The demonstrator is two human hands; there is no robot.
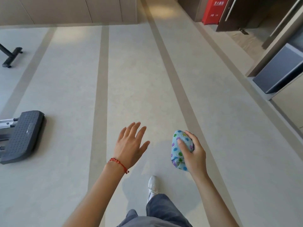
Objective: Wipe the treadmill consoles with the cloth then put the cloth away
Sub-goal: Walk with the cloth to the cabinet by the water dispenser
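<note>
The floor (68, 89) is pale grey, with 3 long darker stripes running away toward the far wall. On the left, a dark grey bumpy footplate (23, 136) rests on it, joined to a silver rail at the edge of the view. Farther back on the left lies a black bar foot (12, 57) with a thin black pole going up from it. At the bottom, 1 white shoe (153, 185) is set down on the floor — just beside a stripe. Far back on the right stands a red box (213, 10).
</note>
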